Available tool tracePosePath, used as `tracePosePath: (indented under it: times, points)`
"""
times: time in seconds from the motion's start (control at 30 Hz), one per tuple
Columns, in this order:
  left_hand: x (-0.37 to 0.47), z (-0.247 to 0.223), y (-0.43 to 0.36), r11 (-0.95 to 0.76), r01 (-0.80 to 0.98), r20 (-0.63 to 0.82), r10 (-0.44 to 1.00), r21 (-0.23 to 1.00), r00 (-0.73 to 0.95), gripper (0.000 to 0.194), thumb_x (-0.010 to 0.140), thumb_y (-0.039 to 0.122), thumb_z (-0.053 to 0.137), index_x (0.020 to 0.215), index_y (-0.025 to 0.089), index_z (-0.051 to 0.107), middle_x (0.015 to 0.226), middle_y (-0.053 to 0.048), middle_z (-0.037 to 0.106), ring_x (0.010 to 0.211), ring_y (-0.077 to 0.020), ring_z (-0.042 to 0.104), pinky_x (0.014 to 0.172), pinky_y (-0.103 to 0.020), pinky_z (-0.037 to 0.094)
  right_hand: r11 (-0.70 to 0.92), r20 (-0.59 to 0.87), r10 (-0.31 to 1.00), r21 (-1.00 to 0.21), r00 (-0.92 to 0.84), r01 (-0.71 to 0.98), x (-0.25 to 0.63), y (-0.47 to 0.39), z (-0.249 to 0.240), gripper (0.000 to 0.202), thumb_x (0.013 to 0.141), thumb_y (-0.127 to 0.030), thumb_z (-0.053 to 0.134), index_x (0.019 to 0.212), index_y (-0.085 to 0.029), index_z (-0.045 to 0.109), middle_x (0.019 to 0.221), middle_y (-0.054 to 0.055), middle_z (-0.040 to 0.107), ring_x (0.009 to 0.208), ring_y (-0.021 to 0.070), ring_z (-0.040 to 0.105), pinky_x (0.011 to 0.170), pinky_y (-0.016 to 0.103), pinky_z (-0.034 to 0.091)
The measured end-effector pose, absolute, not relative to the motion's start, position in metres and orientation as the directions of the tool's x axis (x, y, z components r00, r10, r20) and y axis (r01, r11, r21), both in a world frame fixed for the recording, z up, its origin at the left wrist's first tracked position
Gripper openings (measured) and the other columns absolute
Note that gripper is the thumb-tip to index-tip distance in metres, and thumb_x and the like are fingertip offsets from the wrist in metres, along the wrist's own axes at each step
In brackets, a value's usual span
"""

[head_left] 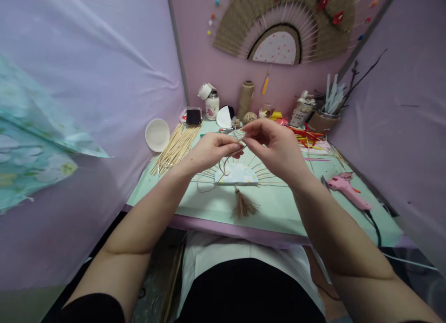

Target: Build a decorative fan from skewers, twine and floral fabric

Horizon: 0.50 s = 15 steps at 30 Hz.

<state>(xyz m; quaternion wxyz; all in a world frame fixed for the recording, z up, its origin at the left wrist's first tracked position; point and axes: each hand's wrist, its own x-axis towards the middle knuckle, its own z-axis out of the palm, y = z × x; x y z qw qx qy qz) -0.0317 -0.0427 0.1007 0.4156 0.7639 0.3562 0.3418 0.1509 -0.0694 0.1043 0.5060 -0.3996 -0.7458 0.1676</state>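
Lying nearest, by the front edge of the pale green table (205, 209), a brown tassel (245, 204). Just beyond, flat on the table, a small fan (239, 173) with a flowered half-circle base and thin ribs spreading outward. Over to the right, resting on its side, a pink glue gun (350, 193). Raised above the small fan and close together, left grip (216, 149) and right grip (273, 142), both pinching a thin strand (240, 139) between fingertips, largely hidden by them. Dangling below left grip, loose string (225, 166). Farther left, heaped, pale sticks (177, 149), just beside a white scalloped dish (157, 135). Standing along the back, a decorated jar (212, 106) and a spool of twine (245, 100). Hanging on the pink wall (195, 44) behind, a large brown fan (230, 33) with red flowers.
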Motion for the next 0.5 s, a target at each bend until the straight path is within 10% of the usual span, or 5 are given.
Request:
tracePosePath:
  times: [0.5]
  points:
    - [-0.019,0.061,-0.038,-0.043,-0.222,0.152,0.852,0.974,0.501,0.031,0.081,0.043,0.071,0.082,0.012,0.064,0.088,-0.009,0.074,0.092,-0.019,0.071,0.096,-0.04,0.051,0.558,0.536,0.829,-0.815,-0.16,0.159,0.149,-0.044,0.115,0.015,0.084,-0.021,0.065,0.095,-0.021,0.056,0.071,-0.004,0.055,0.059,0.0086,0.051,0.054,0.024,0.041]
